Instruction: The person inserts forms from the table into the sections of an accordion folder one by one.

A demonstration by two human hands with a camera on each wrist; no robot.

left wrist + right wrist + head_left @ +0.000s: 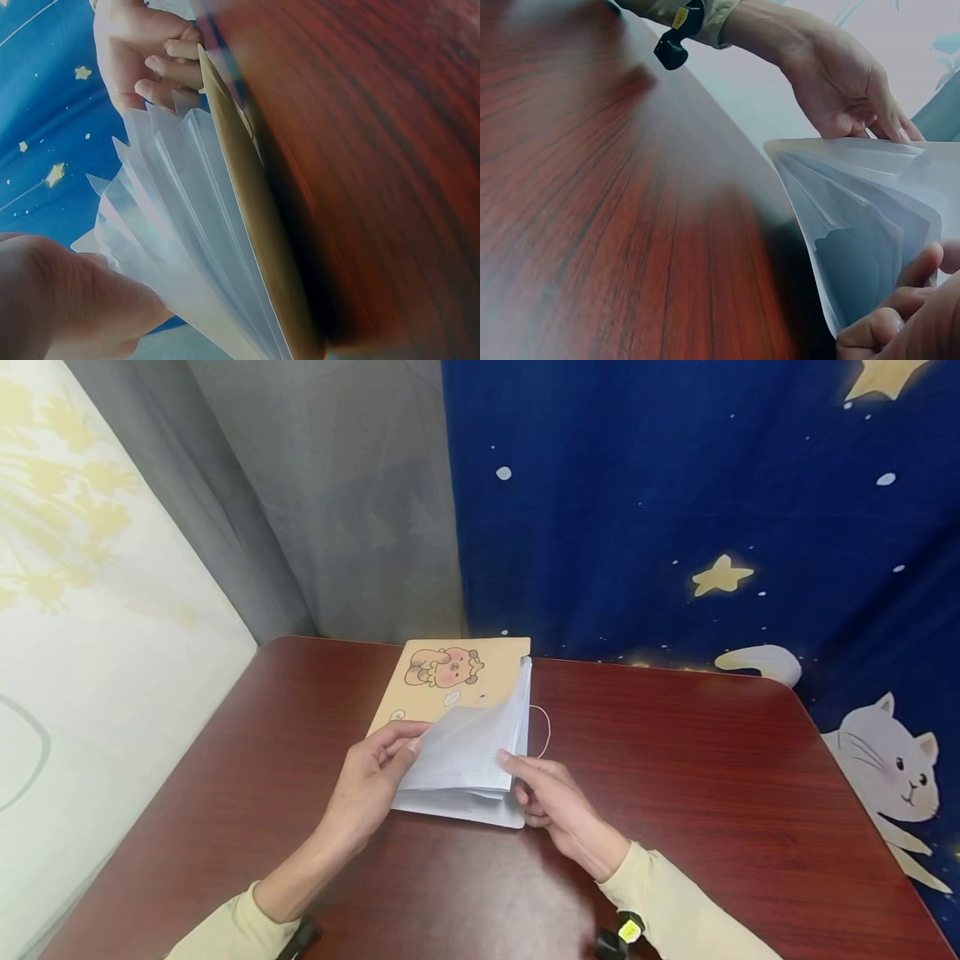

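Note:
On the table lies a folder with a beige cover (442,681) that shows a cartoon bear and is laid open toward the back. Its translucent plastic sleeves (465,747) are partly lifted and fan apart in the left wrist view. At their left edge my left hand (375,768) pinches the sleeves between thumb and fingers. My right hand (555,797) grips the sleeves' right edge, thumb on top and the other fingers curled below. In the right wrist view the sleeves (855,217) gape between both hands. A thin pale cord (548,727) loops out at the folder's right side.
The dark red wooden table (675,760) extends around the folder on both sides. Behind it hang a grey curtain (360,502) and a blue curtain (600,527) with stars and a cat. A black wrist device (621,935) sits at the right sleeve.

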